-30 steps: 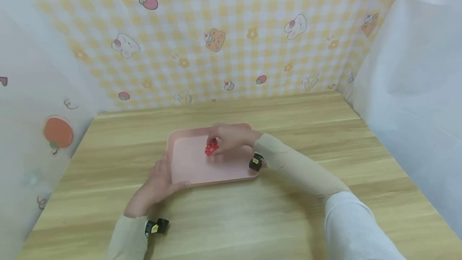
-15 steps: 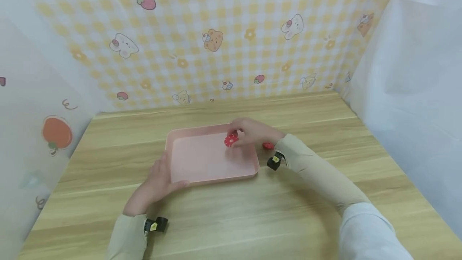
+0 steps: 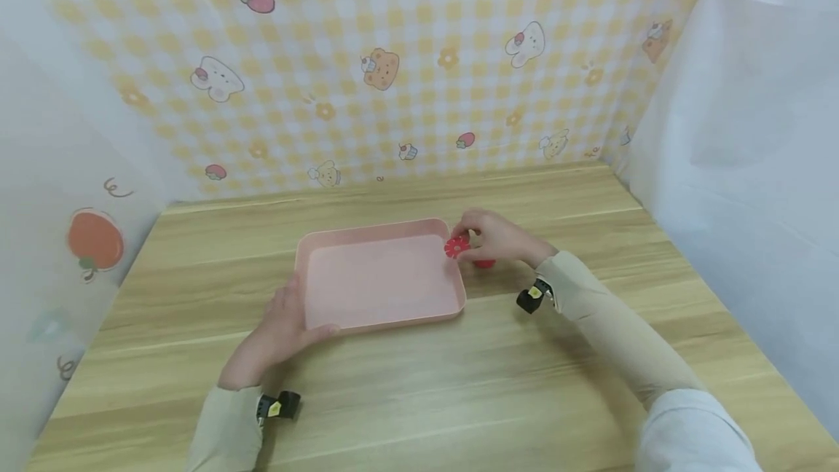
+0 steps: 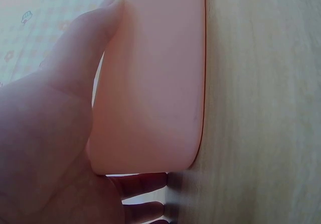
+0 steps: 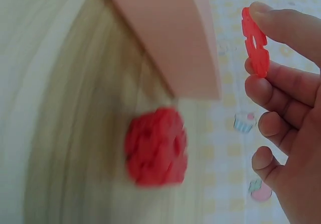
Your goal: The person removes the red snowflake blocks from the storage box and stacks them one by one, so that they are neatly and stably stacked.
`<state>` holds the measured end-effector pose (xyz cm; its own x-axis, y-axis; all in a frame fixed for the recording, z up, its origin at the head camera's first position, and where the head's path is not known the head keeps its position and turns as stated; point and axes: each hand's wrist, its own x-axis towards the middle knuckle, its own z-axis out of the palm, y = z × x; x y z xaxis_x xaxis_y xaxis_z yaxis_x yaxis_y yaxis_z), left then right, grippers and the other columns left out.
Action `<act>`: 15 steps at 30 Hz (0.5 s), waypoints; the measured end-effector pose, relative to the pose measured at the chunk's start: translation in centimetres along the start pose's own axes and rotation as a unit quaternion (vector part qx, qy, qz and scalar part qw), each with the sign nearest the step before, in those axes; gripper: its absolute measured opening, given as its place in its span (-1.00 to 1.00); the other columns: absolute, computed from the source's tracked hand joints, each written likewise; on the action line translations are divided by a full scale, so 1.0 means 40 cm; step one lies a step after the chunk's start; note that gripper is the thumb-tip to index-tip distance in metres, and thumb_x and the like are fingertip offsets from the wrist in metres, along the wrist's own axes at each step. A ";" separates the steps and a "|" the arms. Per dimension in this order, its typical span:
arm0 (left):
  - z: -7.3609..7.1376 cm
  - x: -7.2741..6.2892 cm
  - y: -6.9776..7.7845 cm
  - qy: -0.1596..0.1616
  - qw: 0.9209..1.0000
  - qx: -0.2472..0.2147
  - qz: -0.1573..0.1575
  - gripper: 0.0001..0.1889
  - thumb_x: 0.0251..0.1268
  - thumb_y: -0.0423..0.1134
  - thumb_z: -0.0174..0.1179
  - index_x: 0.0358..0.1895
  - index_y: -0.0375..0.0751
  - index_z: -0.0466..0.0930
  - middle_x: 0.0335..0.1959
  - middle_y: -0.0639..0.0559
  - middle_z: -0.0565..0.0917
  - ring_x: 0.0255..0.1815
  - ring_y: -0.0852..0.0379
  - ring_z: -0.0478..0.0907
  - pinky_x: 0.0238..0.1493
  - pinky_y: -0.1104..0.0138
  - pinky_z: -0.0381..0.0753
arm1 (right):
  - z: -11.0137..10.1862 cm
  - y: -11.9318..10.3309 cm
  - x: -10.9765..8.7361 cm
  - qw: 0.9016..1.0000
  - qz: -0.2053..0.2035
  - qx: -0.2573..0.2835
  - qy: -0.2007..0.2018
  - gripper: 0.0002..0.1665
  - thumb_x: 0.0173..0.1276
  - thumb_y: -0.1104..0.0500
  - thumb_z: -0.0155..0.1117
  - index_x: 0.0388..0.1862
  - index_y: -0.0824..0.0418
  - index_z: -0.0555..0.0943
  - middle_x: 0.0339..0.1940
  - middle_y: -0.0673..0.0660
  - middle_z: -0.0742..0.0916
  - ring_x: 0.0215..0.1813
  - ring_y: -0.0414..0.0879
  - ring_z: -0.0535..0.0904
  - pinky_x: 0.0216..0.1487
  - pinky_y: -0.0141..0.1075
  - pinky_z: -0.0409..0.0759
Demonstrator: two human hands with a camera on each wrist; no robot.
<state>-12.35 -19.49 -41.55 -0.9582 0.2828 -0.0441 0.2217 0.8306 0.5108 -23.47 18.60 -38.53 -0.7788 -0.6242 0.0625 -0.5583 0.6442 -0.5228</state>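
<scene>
Pinched upright between the thumb and fingertips of my right hand (image 3: 494,235) is a red notched interlocking disc (image 3: 457,247). It is over the right rim of a pink tray (image 3: 373,231). In the right wrist view the disc (image 5: 256,43) appears nearly edge-on, with a hole in its middle. A small clump of red pieces (image 5: 156,147) lies on the table just outside the tray, partly hidden by my right hand in the head view. My left hand (image 3: 278,326) holds the tray's near left corner, its thumb along the front rim and its fingers by the left side.
The tray sits on a light wood-grain table (image 3: 419,399). Behind it stands a yellow checked backdrop (image 3: 406,108) with cartoon prints. White sheeting (image 3: 747,137) borders the right side, and a printed white panel (image 3: 72,166) the left.
My right hand has carried the red disc from above the tray's middle rightward to its right rim. The red clump outside came into view behind the hand. My left hand has stayed on the tray.
</scene>
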 end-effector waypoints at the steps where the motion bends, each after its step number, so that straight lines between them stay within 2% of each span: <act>1: 0.000 0.000 -0.001 0.001 1.000 0.002 0.002 0.26 -0.03 0.08 0.43 0.41 -0.55 -0.35 0.16 -0.61 0.21 0.14 -0.44 0.25 0.13 -0.24 0.29 | 0.000 0.007 -0.008 1.000 0.001 0.000 0.003 -0.66 0.10 0.08 0.47 -0.14 0.15 0.67 -0.23 0.00 0.63 -0.13 -0.03 0.50 -0.03 -0.15 0.50; 6: 0.001 0.000 -0.004 0.007 1.000 0.005 0.011 0.26 -0.04 0.07 0.44 0.41 -0.55 -0.33 0.17 -0.57 0.22 0.10 -0.39 0.25 0.11 -0.21 0.29 | 0.001 0.039 -0.037 1.000 0.008 -0.010 0.021 -0.66 0.09 0.09 0.47 -0.15 0.15 0.65 -0.22 -0.01 0.63 -0.11 -0.10 0.48 0.00 -0.16 0.48; 15: 0.004 0.002 -0.004 0.005 1.000 0.004 0.014 0.26 -0.04 0.07 0.43 0.40 -0.59 -0.33 0.17 -0.59 0.21 0.12 -0.40 0.25 0.14 -0.23 0.27 | 0.014 0.087 -0.070 0.999 0.022 -0.023 0.032 -0.62 0.09 0.09 0.49 -0.13 0.19 0.65 -0.24 0.01 0.62 -0.08 -0.06 0.46 0.04 -0.15 0.44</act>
<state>-12.44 -19.52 -41.78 -0.9530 0.3024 -0.0214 0.2506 0.8255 0.5056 -23.06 22.37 -40.99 -0.8182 -0.5670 0.0953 -0.5350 0.6900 -0.4875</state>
